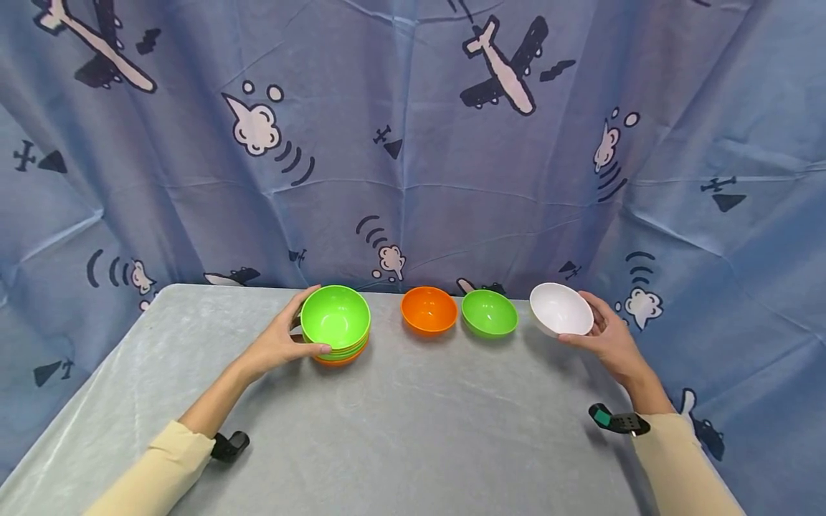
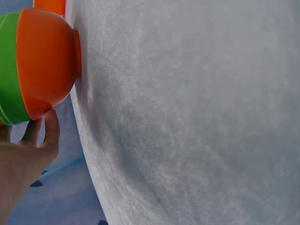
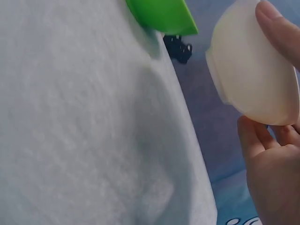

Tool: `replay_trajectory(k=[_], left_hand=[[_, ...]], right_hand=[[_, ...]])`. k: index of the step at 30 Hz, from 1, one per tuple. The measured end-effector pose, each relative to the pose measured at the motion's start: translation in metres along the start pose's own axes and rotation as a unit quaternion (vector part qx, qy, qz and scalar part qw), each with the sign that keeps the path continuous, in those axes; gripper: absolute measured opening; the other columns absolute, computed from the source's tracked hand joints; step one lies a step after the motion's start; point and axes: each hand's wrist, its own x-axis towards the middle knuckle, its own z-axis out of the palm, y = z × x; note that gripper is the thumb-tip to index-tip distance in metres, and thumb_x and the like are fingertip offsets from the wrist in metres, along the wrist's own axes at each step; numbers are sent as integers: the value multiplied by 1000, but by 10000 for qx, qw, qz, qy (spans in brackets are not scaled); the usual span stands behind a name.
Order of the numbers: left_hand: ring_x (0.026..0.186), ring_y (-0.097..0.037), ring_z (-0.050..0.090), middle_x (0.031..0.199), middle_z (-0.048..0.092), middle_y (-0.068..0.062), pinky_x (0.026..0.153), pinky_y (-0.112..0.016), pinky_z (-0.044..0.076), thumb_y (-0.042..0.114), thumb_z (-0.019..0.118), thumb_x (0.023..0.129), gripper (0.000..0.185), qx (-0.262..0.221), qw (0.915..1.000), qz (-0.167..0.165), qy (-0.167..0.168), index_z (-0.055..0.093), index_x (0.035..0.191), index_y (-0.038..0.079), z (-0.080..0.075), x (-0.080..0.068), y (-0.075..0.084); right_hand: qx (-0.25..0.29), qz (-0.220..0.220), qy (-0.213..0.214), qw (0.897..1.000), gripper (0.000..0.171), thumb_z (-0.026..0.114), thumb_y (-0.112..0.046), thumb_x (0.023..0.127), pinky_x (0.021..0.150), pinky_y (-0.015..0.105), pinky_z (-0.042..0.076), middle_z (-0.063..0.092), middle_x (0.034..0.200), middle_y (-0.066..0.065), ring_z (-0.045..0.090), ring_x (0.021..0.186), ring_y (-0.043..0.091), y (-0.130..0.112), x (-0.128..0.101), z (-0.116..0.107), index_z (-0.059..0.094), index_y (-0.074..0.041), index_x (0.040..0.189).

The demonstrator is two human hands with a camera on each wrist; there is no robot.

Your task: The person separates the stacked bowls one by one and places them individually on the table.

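Note:
A stack of bowls (image 1: 337, 326), green on top and orange at the bottom, stands on the grey table (image 1: 400, 430) at the back left. My left hand (image 1: 284, 340) holds the stack by its side, thumb at the front; in the left wrist view the orange bottom bowl (image 2: 47, 65) rests against my fingers (image 2: 44, 136). A single orange bowl (image 1: 429, 310) and a single green bowl (image 1: 489, 313) sit in a row to the right. My right hand (image 1: 603, 337) grips a white bowl (image 1: 561, 309), tilted and lifted off the table; the white bowl (image 3: 251, 75) shows beside the green bowl (image 3: 164, 16).
A blue curtain (image 1: 413, 143) with airplane prints hangs right behind the table. The table's right edge (image 3: 197, 154) runs close to the white bowl. Both wrists carry small black cameras.

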Motion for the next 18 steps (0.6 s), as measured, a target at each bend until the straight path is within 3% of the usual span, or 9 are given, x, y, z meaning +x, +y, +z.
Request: replay_trajectory(k=[7,18], left_hand=[[142,-39,34,159,29,-7,103,-55,43,14,89,81,105,-27,10000,18,14,24,162,28,-2,0,-1],[141,-38,36,159,29,-6,102,-52,45,14,89,81,104,-39,10000,17,-48,24,161,29,-1,1,-1]], right_hand=[[-245,360,-122,9990,103,84,-7,85,91,12,43,26,159,26,32,140,39,11,11,0,16,-3,162],[-566,547,-284,9965,105,85,-13,85,91,10,40,26,159,27,29,142,44,32,23,0,13,1,161]])
